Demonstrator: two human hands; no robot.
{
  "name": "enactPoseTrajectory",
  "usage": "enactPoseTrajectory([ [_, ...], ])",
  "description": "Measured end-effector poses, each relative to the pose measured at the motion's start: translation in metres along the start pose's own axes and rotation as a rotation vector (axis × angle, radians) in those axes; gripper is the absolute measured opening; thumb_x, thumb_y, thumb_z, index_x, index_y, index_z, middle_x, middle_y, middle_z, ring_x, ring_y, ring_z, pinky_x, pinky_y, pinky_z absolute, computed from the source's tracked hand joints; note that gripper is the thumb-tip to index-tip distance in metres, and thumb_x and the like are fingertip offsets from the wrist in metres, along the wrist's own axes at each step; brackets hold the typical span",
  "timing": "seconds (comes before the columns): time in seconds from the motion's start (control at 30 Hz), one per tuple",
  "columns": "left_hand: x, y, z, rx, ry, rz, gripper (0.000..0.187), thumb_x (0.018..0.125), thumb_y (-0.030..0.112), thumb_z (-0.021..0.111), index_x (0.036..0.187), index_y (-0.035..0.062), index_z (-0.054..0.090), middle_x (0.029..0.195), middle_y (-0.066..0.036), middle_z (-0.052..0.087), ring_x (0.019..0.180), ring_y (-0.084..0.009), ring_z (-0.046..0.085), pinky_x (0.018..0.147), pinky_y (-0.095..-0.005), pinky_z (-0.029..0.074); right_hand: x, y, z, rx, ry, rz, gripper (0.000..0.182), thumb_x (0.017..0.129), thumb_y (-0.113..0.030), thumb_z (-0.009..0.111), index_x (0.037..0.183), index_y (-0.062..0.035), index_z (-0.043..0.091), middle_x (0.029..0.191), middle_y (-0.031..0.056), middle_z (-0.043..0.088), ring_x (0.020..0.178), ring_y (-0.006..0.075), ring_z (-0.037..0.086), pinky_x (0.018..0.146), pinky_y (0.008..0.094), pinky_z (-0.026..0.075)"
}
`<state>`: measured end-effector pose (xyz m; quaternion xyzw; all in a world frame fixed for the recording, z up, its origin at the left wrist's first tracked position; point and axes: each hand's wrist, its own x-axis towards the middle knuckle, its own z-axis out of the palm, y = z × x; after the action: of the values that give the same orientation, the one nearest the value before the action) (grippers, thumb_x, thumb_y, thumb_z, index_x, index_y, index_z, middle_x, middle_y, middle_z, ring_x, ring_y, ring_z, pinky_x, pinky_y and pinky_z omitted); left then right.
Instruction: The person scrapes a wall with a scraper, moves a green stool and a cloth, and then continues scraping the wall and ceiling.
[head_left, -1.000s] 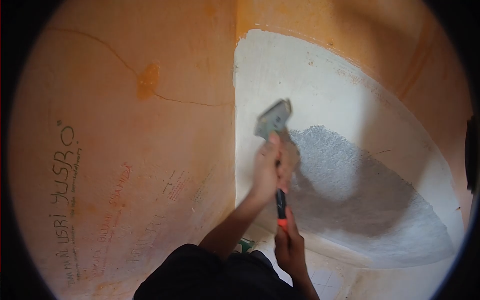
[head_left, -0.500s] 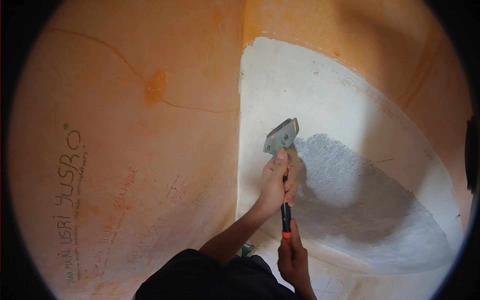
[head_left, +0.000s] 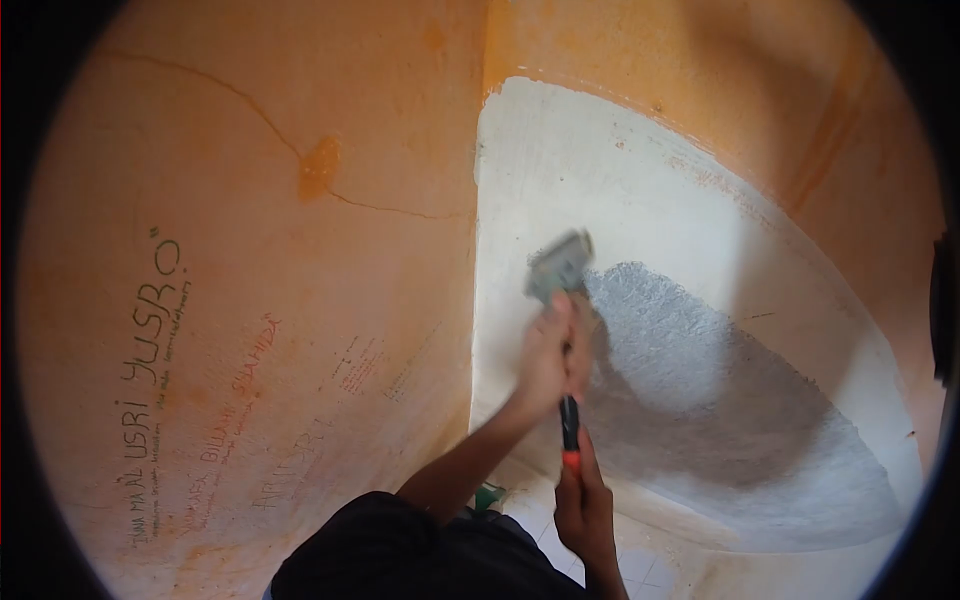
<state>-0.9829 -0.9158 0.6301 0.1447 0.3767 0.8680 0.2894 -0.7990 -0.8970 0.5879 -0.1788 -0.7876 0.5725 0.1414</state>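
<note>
I hold a wall scraper (head_left: 561,265) by its black and red handle against the wall corner's right side. Its wide metal head is smeared by motion and lies over the white wall patch (head_left: 620,170), beside the left edge of the rough grey area (head_left: 665,335). My left hand (head_left: 552,350) is closed round the upper handle, thumb pointing up just below the head. Farther down, around the red part, my right hand (head_left: 583,500) is closed on the same handle.
An orange wall (head_left: 260,120) with a crack and handwriting stands on the left. Orange paint also borders the white patch above. White floor tiles (head_left: 640,565) show below, with a small green object (head_left: 488,496) near my dark sleeve. A dark object (head_left: 942,310) sits at the right edge.
The scraper and both hands have shifted slightly, and the scraper's head is now blurred by motion. The view has turned a little. Both hands keep their hold.
</note>
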Motion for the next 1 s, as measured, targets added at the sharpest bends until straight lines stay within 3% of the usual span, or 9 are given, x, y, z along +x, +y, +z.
enactPoseTrajectory([
  [0.07, 0.015, 0.027, -0.016, -0.090, -0.006, 0.178, 0.046, 0.100, 0.056, 0.037, 0.086, 0.0130, 0.041, 0.049, 0.002, 0.030, 0.030, -0.0092, 0.028, 0.027, -0.0253, 0.031, 0.030, -0.015, 0.010, -0.077, -0.079, -0.183, 0.052, 0.101, -0.008, 0.040, 0.151, -0.0019, 0.027, 0.066, -0.0017, 0.046, 0.057, 0.0047, 0.042, 0.053, 0.0223, 0.038],
  [0.13, 0.013, 0.025, -0.016, -0.094, 0.000, 0.156, 0.046, 0.100, 0.056, 0.037, 0.085, 0.0131, 0.040, 0.050, 0.002, 0.031, 0.030, -0.0090, 0.027, 0.027, -0.0250, 0.031, 0.023, -0.010, 0.012, -0.038, -0.084, -0.196, 0.053, 0.101, -0.008, 0.040, 0.151, -0.0020, 0.025, 0.066, -0.0021, 0.046, 0.056, 0.0048, 0.042, 0.053, 0.0224, 0.038],
  [0.2, -0.003, 0.005, -0.011, -0.028, -0.025, -0.006, 0.048, 0.100, 0.056, 0.037, 0.084, 0.0108, 0.039, 0.050, 0.002, 0.034, 0.031, -0.0088, 0.033, 0.028, -0.0260, 0.034, -0.003, -0.004, 0.005, 0.003, -0.052, 0.012, 0.054, 0.100, -0.009, 0.040, 0.151, -0.0015, 0.023, 0.065, -0.0012, 0.045, 0.056, 0.0052, 0.042, 0.052, 0.0227, 0.037],
  [0.37, 0.001, 0.006, -0.021, -0.079, -0.080, -0.037, 0.046, 0.101, 0.054, 0.037, 0.085, 0.0106, 0.038, 0.050, 0.001, 0.034, 0.031, -0.0093, 0.035, 0.029, -0.0263, 0.036, -0.002, 0.000, 0.012, -0.039, -0.064, -0.016, 0.056, 0.100, -0.010, 0.040, 0.152, -0.0006, 0.020, 0.064, -0.0010, 0.045, 0.056, 0.0045, 0.042, 0.053, 0.0230, 0.038],
  [0.43, 0.000, -0.001, -0.019, -0.075, -0.055, 0.008, 0.046, 0.101, 0.054, 0.037, 0.086, 0.0106, 0.039, 0.050, 0.001, 0.034, 0.032, -0.0090, 0.034, 0.029, -0.0262, 0.035, -0.001, 0.007, 0.007, -0.025, -0.055, 0.076, 0.056, 0.100, -0.011, 0.039, 0.152, -0.0003, 0.021, 0.065, 0.0000, 0.048, 0.056, 0.0057, 0.044, 0.054, 0.0242, 0.039],
  [0.57, 0.003, -0.001, -0.022, -0.025, -0.053, 0.005, 0.045, 0.101, 0.054, 0.036, 0.088, 0.0109, 0.039, 0.051, 0.002, 0.035, 0.032, -0.0087, 0.033, 0.029, -0.0258, 0.034, 0.004, 0.021, 0.017, -0.077, -0.025, -0.114, 0.054, 0.100, -0.010, 0.041, 0.151, -0.0001, 0.023, 0.067, 0.0012, 0.051, 0.059, 0.0066, 0.047, 0.056, 0.0245, 0.041],
  [0.67, 0.001, -0.009, -0.023, -0.053, -0.074, 0.004, 0.044, 0.102, 0.053, 0.035, 0.088, 0.0115, 0.039, 0.051, 0.002, 0.035, 0.031, -0.0087, 0.033, 0.029, -0.0257, 0.032, 0.003, 0.021, 0.011, -0.067, -0.013, 0.009, 0.055, 0.100, -0.010, 0.042, 0.151, -0.0010, 0.023, 0.067, 0.0012, 0.050, 0.060, 0.0065, 0.047, 0.056, 0.0242, 0.041],
  [1.0, 0.004, -0.005, -0.013, -0.019, 0.005, 0.037, 0.044, 0.101, 0.054, 0.035, 0.087, 0.0127, 0.042, 0.048, 0.001, 0.031, 0.029, -0.0098, 0.029, 0.025, -0.0255, 0.030, -0.003, 0.023, 0.007, -0.006, -0.048, -0.017, 0.055, 0.102, -0.012, 0.040, 0.152, -0.0015, 0.021, 0.067, -0.0010, 0.048, 0.057, 0.0048, 0.044, 0.054, 0.0226, 0.039],
])
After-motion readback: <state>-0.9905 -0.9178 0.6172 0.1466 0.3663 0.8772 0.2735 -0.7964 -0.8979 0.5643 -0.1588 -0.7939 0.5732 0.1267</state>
